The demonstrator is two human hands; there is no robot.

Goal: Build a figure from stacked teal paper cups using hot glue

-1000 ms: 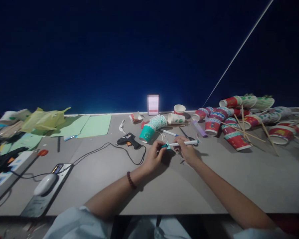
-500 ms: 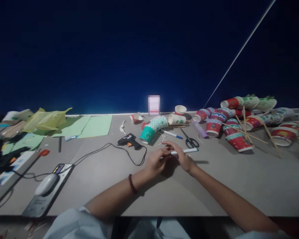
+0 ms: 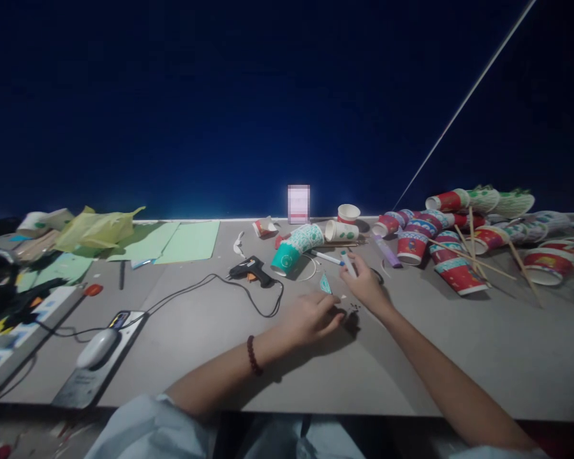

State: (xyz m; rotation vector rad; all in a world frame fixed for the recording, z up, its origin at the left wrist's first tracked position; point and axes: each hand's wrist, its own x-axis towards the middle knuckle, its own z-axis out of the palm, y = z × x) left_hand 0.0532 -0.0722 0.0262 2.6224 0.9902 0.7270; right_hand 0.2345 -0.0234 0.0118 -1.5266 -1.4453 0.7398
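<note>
Pinched in my right hand [image 3: 366, 284] is a white marker [image 3: 349, 265] with a teal cap, raised at a slant over the table. My left hand [image 3: 318, 319] is low over the table, its fingers bent and blurred; whether they grip anything is hidden. Just beyond those fingers is a small teal-patterned paper piece [image 3: 325, 284]; I cannot tell if it is held or lying there. Small dark specks [image 3: 354, 308] lie on the table between my hands. A white marker with a blue cap [image 3: 327, 257] and a joined teal-and-white paper cup piece [image 3: 286, 256] lie farther back.
Left of my hands lies a black glue gun [image 3: 251, 270] with its cable. Farther left are a phone [image 3: 79, 387], a power strip [image 3: 33, 331] and green paper sheets [image 3: 186, 242]. Joined red paper cups [image 3: 411, 245] and wooden sticks [image 3: 478, 258] lie at right.
My hands have moved apart. My right hand has lifted the teal-capped marker and tilted it up, while my left has shifted nearer me. The teal paper piece and dark specks have come into view.
</note>
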